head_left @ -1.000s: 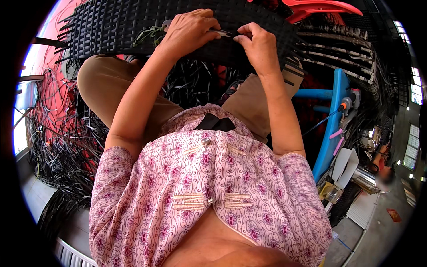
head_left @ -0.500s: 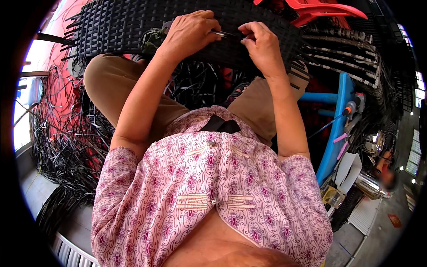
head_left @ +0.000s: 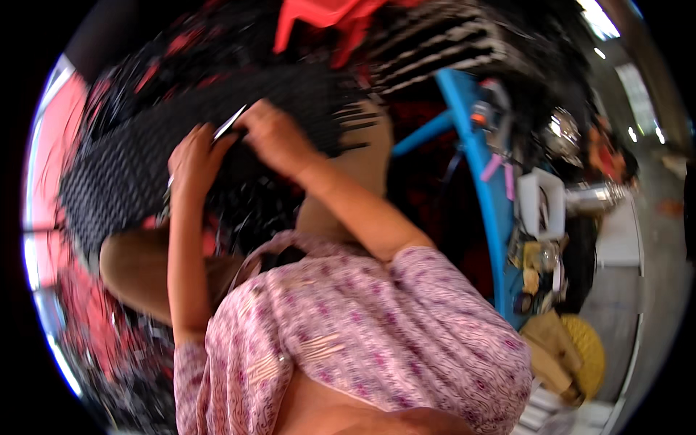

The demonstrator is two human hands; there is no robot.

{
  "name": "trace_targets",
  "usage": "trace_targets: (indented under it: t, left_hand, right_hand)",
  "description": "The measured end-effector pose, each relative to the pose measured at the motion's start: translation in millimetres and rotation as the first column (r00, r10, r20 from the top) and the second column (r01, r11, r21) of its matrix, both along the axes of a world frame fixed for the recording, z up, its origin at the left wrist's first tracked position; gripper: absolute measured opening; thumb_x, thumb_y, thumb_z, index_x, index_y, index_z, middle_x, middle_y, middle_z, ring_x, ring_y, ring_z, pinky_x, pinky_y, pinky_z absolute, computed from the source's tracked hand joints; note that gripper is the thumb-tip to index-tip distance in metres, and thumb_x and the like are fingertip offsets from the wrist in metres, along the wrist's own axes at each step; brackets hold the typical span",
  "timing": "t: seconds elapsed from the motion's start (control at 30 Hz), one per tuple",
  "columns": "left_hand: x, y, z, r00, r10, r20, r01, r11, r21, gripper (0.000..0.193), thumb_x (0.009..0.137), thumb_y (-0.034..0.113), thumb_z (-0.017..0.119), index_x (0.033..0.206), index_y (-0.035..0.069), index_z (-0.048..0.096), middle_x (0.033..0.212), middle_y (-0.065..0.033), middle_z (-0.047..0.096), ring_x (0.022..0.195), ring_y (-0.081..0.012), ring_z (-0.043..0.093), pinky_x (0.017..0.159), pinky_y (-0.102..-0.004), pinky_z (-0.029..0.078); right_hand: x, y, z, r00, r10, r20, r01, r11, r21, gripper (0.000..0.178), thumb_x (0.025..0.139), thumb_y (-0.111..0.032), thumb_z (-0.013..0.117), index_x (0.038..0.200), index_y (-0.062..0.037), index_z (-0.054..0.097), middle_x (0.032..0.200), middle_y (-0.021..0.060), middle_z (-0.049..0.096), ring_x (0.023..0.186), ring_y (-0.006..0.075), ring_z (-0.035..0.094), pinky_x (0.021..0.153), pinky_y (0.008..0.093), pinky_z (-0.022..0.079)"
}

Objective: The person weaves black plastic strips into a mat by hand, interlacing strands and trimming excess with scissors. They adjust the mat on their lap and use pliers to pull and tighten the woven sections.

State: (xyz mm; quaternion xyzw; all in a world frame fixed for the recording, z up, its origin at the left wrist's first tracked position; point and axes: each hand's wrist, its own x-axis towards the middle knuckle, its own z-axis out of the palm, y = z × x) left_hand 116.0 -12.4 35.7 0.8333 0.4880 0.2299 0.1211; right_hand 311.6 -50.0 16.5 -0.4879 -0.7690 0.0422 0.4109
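A slim silver pointed tool [head_left: 230, 123] slants up and right out of my left hand [head_left: 193, 161], whose fingers are closed round it; blur hides its exact kind. Close by the tool's tip is my right hand [head_left: 274, 139], its fingers curled in. What they hold, if anything, is too smeared to make out. Under both hands a dark woven panel of flat black strips [head_left: 119, 170] lies across in front of my knees, with loose strip ends sticking out at its right edge over my right knee.
To my right stands a blue plastic stool or frame [head_left: 475, 167] with tools and pink sticks on it. Beyond it are a white container [head_left: 542, 203] and shiny metal ware [head_left: 594, 196]. A red plastic chair [head_left: 315, 13] is at the far side. Loose black strips [head_left: 145, 362] lie left.
My view has swung to the right, so the hands and panel appear further left and lower. The tool now points up toward the right hand, which has come closer to the left.
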Motion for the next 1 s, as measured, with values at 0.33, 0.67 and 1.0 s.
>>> trace_targets:
  t: [0.33, 0.67, 1.0]
  left_hand:
    - [26, 3, 13, 0.976, -0.118, -0.184, 0.102, 0.990, -0.094, 0.038, 0.094, 0.038, 0.064, 0.088, 0.001, 0.068, 0.088, -0.0234, 0.068, 0.088, -0.0440, 0.066, 0.075, -0.0532, 0.049]
    - [-58, 24, 5, 0.998, -0.002, -0.060, 0.007, 0.997, 0.076, 0.037, 0.090, 0.042, 0.070, 0.092, 0.006, 0.071, 0.076, -0.0168, 0.067, 0.077, -0.0382, 0.065, 0.069, -0.0486, 0.048]
    - [-363, 29, 45, 0.823, 0.544, -0.165, -0.568, 0.797, -0.207, 0.047, 0.086, 0.051, 0.074, 0.097, 0.005, 0.074, 0.078, -0.0043, 0.066, 0.075, -0.0145, 0.059, 0.070, -0.0332, 0.046]
  right_hand:
    - [7, -20, -16, 0.987, -0.057, -0.153, 0.076, 0.989, 0.126, 0.037, 0.072, -0.001, 0.076, 0.106, -0.0012, 0.060, 0.116, 0.0165, 0.057, 0.108, 0.0375, 0.061, 0.092, 0.0435, 0.053]
    - [14, -38, -42, 0.902, -0.416, 0.113, 0.366, 0.878, 0.308, 0.071, 0.093, -0.056, 0.063, 0.137, -0.0018, 0.054, 0.142, 0.0164, 0.052, 0.132, 0.0382, 0.047, 0.109, 0.0523, 0.034]
    - [15, -34, -30, 0.952, -0.299, 0.066, 0.275, 0.930, 0.246, 0.068, 0.093, -0.049, 0.068, 0.138, -0.0006, 0.052, 0.140, 0.0167, 0.053, 0.130, 0.0367, 0.049, 0.110, 0.0498, 0.034]
